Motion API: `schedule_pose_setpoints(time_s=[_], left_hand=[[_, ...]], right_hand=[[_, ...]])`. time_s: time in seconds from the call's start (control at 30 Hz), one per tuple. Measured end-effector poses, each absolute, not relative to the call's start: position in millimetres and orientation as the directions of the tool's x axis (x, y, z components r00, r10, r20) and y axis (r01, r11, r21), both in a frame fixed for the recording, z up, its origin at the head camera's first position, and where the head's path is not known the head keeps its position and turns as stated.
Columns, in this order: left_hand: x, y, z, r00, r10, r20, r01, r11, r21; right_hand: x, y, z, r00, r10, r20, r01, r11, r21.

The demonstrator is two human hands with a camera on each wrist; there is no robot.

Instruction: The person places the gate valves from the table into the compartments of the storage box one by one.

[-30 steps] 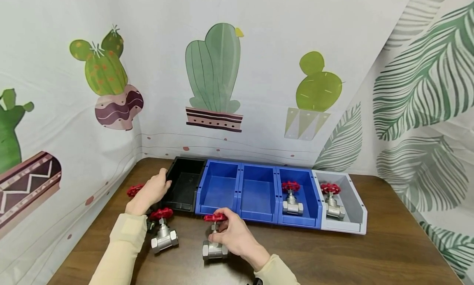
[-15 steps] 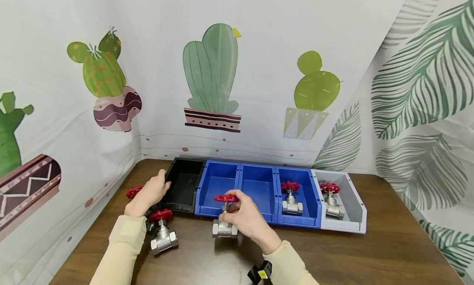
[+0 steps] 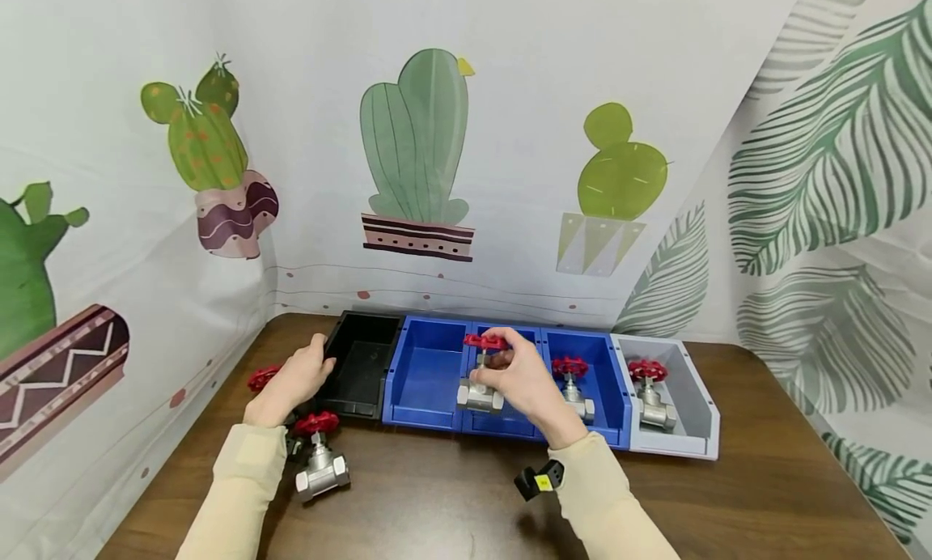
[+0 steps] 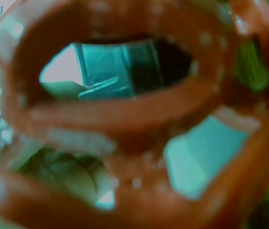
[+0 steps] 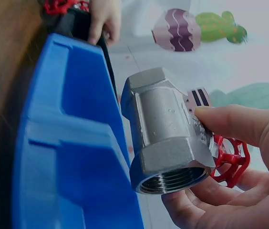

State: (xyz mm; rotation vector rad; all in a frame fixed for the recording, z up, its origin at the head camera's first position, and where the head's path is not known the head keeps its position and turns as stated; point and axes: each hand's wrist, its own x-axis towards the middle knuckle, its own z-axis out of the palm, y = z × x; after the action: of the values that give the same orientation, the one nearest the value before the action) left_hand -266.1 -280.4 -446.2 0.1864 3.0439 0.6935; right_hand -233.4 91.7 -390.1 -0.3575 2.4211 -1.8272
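My right hand (image 3: pixel 526 382) holds a steel gate valve (image 3: pixel 479 396) by its neck, just under the red handwheel (image 3: pixel 485 341). The valve is upright above the front of the middle blue bin (image 3: pixel 502 426). In the right wrist view, thumb and fingers lie either side of the neck, with the threaded opening facing the camera. My left hand (image 3: pixel 297 378) grips the left rim of the black bin (image 3: pixel 353 406); part of its grip is hidden. A second valve (image 3: pixel 320 473) stands on the table by the left wrist. A blurred red handwheel (image 4: pixel 125 117) fills the left wrist view.
Another red handwheel (image 3: pixel 264 377) shows behind the left forearm. The right blue bin (image 3: pixel 590 435) and the grey bin (image 3: pixel 673 444) each hold a valve. The left blue bin (image 3: pixel 429 366) adjoins the black one. A patterned cloth (image 3: pixel 524 220) hangs behind the wooden table (image 3: pixel 437 495).
The right hand has lifted the valve off the table and carried it right and away, over the middle blue bin. The left hand has stayed at the black bin.
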Motion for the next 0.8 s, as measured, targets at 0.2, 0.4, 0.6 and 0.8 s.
schedule_pose_setpoints(time_s=[0.2, 0.4, 0.6, 0.8], left_hand=[[-266.6, -280.2, -446.0, -0.993, 0.112, 0.024, 0.111, 0.895, 0.431], [-268.2, -277.1, -448.7, -0.994, 0.107, 0.026, 0.107, 0.894, 0.436], [-266.8, -278.3, -448.0, -0.995, 0.093, 0.031, 0.097, 0.896, 0.433], [-264.7, -278.2, -444.8, -0.995, 0.093, 0.02, 0.092, 0.895, 0.437]], right_hand=[[-246.7, 99.6, -381.1, -0.982, -0.17, 0.085, -0.148, 0.403, -0.903], [-253.4, 101.7, -384.6, -0.984, -0.117, 0.135, -0.178, 0.585, -0.792], [-260.0, 94.5, -394.2, -0.986, -0.118, 0.118, -0.166, 0.681, -0.713], [-267.8, 86.1, -400.8, -0.994, -0.09, 0.07, -0.113, 0.726, -0.679]])
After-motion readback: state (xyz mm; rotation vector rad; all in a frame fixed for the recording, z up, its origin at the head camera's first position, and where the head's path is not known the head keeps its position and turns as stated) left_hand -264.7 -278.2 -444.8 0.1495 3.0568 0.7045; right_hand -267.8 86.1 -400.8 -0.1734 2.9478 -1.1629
